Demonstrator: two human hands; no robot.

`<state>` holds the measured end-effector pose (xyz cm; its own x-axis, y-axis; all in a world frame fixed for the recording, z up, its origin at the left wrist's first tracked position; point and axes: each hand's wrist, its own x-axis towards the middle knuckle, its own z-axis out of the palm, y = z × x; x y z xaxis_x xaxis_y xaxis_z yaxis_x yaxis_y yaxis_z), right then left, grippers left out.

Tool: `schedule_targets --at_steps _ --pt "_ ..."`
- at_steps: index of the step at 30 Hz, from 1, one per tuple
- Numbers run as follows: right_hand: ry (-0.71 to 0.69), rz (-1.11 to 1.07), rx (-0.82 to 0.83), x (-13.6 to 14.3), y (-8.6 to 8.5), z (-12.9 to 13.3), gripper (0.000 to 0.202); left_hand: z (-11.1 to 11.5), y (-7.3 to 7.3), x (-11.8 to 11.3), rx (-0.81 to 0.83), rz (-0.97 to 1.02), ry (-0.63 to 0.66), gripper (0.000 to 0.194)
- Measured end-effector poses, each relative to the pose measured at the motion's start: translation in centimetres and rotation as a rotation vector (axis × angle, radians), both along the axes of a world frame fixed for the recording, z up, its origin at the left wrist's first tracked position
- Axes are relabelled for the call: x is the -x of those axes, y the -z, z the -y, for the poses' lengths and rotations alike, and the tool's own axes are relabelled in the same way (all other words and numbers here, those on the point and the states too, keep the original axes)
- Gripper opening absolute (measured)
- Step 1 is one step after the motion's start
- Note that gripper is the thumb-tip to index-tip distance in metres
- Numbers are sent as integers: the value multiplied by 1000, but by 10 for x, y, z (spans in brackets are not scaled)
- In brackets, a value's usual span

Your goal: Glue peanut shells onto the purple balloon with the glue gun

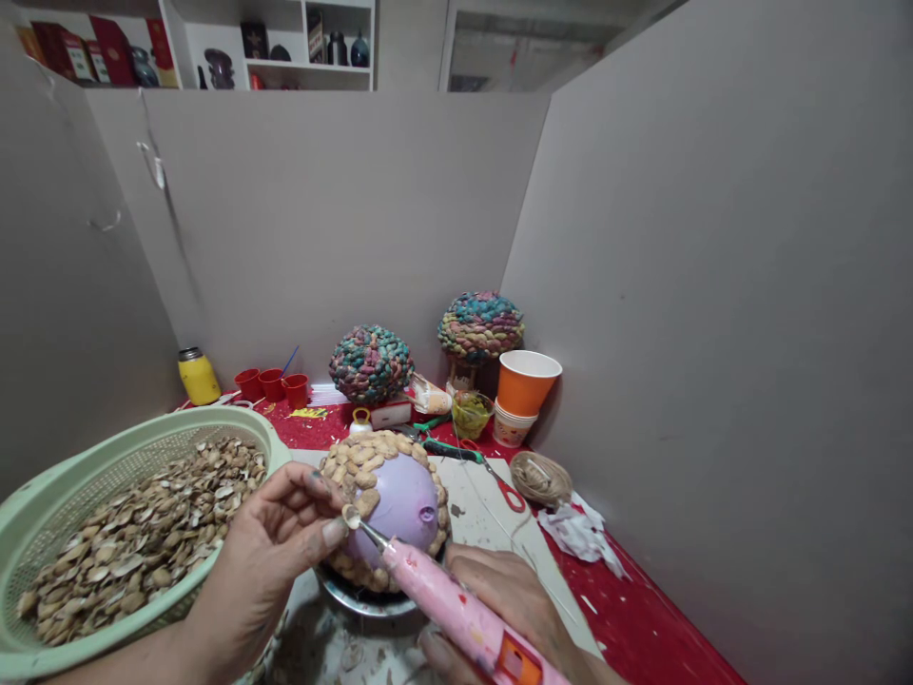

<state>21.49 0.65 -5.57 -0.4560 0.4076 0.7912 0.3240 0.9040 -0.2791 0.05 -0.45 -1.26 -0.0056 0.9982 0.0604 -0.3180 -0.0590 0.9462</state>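
My left hand (289, 528) pinches a small peanut shell half (352, 516), its hollow side facing me. Against that shell rests the metal nozzle of a pink hot glue gun (446, 599), which my right hand (503, 590) grips around the body. Just behind both hands, a lilac balloon (399, 495) sits in a metal bowl (371, 601). Peanut shells (357, 457) cover its top, left side and edges, while its middle is bare. Left of my left hand stands a pale green plastic basket (275, 433) full of loose shell halves (157, 533).
Two colourful shell-covered balls (371, 363) stand at the back. Orange paper cups (524, 385), red cups (271, 383), a yellow jar (198, 376), red-handled scissors (508, 490), twine (540, 479) and crumpled tissue (581, 535) lie around. Grey partitions (320, 209) enclose the table.
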Motion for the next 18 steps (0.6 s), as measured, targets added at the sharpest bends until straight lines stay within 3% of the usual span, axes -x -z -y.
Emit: schedule_targets --at_steps 13,18 --pt "15 -48 38 -1 11 1 26 -1 2 2 -16 -17 -17 30" --pt "-4 -29 41 1 4 1 26 -3 6 1 -29 -53 9 27"
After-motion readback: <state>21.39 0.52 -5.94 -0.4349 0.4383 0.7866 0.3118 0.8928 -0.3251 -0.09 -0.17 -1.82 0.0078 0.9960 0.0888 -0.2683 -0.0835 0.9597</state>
